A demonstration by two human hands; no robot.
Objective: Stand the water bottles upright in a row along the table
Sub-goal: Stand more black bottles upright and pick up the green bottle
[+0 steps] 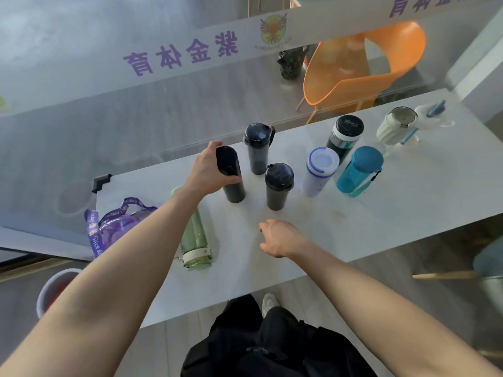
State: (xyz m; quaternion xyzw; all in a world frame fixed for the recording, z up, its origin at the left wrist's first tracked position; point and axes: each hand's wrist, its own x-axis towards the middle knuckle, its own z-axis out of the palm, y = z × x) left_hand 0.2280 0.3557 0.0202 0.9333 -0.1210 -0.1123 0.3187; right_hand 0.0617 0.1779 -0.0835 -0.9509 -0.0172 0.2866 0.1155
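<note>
My left hand (206, 170) grips the black bottle (234, 189) near its top. The bottle is upright on the tabletop (381, 213), just beside the short dark bottle (277, 193). My right hand (281, 238) is relaxed and holds nothing. The green bottle (195, 239) lies flat under my left forearm.

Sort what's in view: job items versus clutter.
Job: black flask in left hand; looped dark bottle; dark cup; white bottle; teal bottle; black-capped bottle; cream bottle; blue-straw bottle; green bottle, lying down.
Clutter: orange chair; bucket; purple strapped item (maybe a bottle).
</note>
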